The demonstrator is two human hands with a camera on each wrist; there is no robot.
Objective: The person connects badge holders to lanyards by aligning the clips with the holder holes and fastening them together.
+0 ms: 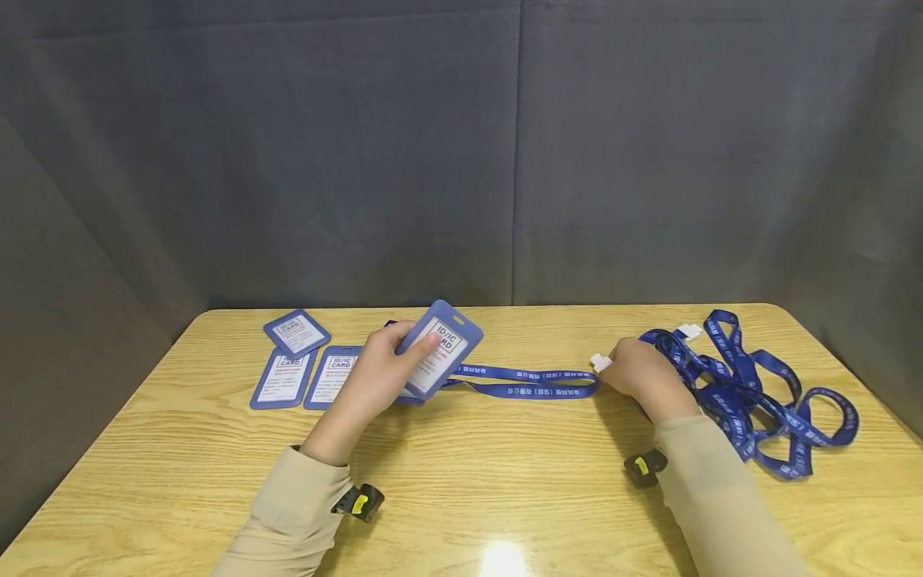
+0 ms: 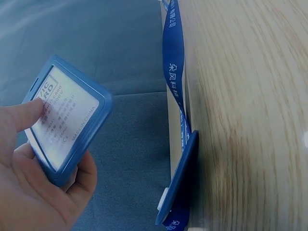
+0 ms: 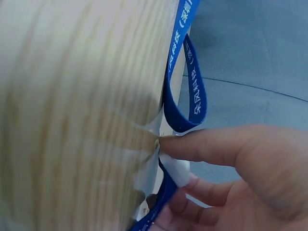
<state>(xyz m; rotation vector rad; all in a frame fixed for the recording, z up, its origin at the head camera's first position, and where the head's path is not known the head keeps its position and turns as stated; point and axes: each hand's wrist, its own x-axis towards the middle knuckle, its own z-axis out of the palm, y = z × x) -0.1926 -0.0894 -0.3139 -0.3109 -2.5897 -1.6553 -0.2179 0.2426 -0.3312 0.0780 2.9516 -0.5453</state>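
Observation:
My left hand (image 1: 378, 365) holds a blue ID card holder (image 1: 441, 350) raised over the table, thumb across its printed face; the slot end points up and away. The left wrist view shows the same card holder (image 2: 67, 115) between thumb and fingers. My right hand (image 1: 645, 373) is low at the left edge of the lanyard pile. In the right wrist view its thumb and fingers pinch a white clip (image 3: 177, 169) on a blue strap (image 3: 166, 190). Beside those fingertips, in the head view, lies the looped end of a stretched-out lanyard (image 1: 526, 391).
Several printed card holders lie at the left, one card holder (image 1: 296, 333) overlapping another card holder (image 1: 284, 381). Beyond my left hand, a card holder (image 2: 180, 178) lies by the stretched-out lanyard. A tangled pile of blue lanyards (image 1: 750, 401) covers the table's right side. A dark curtain (image 1: 360, 160) stands behind.

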